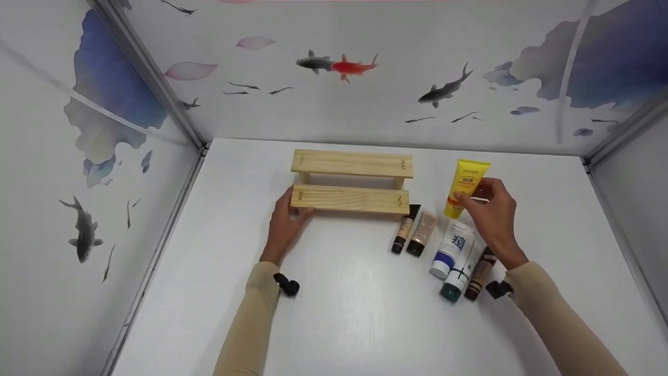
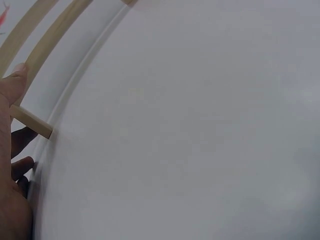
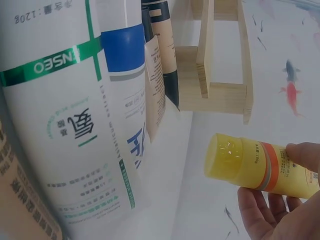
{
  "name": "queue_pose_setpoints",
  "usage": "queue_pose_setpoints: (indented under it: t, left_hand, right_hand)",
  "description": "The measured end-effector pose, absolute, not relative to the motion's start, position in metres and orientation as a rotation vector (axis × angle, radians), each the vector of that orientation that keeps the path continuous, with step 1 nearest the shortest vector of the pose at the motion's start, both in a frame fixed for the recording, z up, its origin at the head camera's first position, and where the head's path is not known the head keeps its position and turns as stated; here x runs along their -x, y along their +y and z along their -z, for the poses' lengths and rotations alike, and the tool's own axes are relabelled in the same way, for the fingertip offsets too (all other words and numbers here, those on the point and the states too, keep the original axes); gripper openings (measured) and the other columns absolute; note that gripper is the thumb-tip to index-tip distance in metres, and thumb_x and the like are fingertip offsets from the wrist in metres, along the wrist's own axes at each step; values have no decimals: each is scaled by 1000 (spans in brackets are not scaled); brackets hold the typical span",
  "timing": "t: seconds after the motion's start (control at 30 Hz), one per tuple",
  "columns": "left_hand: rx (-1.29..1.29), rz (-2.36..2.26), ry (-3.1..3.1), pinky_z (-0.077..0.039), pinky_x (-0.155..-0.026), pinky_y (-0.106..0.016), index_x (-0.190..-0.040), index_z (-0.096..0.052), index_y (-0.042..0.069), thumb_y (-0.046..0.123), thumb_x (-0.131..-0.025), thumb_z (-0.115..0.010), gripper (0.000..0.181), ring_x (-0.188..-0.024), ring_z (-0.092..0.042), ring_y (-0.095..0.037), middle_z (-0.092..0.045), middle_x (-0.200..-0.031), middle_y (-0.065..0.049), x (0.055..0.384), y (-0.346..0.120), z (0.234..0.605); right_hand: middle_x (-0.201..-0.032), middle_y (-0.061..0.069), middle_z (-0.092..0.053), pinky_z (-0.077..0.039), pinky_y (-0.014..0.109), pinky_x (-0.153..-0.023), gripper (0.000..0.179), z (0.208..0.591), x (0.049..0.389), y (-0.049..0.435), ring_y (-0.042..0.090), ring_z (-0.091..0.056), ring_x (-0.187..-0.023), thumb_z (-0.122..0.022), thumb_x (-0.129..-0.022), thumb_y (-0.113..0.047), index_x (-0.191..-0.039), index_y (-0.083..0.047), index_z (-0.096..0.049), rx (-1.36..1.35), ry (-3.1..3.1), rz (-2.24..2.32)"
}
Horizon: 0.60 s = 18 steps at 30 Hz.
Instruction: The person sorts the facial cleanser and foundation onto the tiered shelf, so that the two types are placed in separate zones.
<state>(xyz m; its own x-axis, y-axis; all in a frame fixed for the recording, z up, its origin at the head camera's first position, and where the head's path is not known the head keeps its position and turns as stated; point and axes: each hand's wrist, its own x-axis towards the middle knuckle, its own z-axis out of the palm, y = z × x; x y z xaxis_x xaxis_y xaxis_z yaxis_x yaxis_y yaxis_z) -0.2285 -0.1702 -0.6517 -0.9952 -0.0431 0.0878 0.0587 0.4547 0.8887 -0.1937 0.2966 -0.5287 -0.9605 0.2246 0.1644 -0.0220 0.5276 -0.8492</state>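
Observation:
A two-tier wooden rack (image 1: 350, 199) stands at the back middle of the white table. My left hand (image 1: 286, 224) grips the left end of its lower tier; in the left wrist view the thumb (image 2: 17, 82) lies on the wood. Raised above the table, a yellow tube (image 1: 466, 183) is pinched between the thumb and fingers of my right hand (image 1: 493, 214), cap pointing down. Below it lie a white tube with a blue cap (image 1: 450, 248), a white tube with a green cap (image 1: 463, 269) and a brown tube (image 1: 480, 274).
Near the rack's right end lie a beige tube with a black cap (image 1: 403, 232) and a pinkish tube (image 1: 422, 232). White panels with painted fish (image 1: 355, 68) close off the back and left of the table (image 1: 334, 313).

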Motion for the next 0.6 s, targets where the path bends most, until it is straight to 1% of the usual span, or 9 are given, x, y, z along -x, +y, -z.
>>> queue_pose_setpoints:
  t: [0.17, 0.33, 0.6]
  left_hand:
    - [7, 1570, -2607, -23, -135, -46, -175, -29, 15, 56, -103, -74, 94, -165, -30, -28, -36, -177, -10, 229, -170, 653]
    - [10, 1559, -2614, -23, -135, -46, -176, -28, 15, 55, -104, -74, 94, -165, -31, -28, -36, -177, -10, 230, -169, 653]
    - [15, 1552, -2616, -25, -134, -48, -175, -29, 15, 56, -104, -74, 94, -163, -33, -30, -37, -176, -12, 230, -170, 652]
  right_hand:
    - [-136, 15, -66, -60, 31, -104, 59, 529, 198, 287, 30, -69, -124, -80, -105, -32, -149, -2, -53, 127, -2508, -1433]
    - [-136, 16, -66, -60, 32, -104, 58, 529, 201, 281, 31, -70, -124, -79, -105, -31, -148, -2, -53, 103, -2509, -1444]
    - [-133, 15, -67, -61, 27, -101, 55, 526, 209, 271, 30, -70, -122, -80, -105, -29, -146, -2, -55, 49, -2504, -1456]
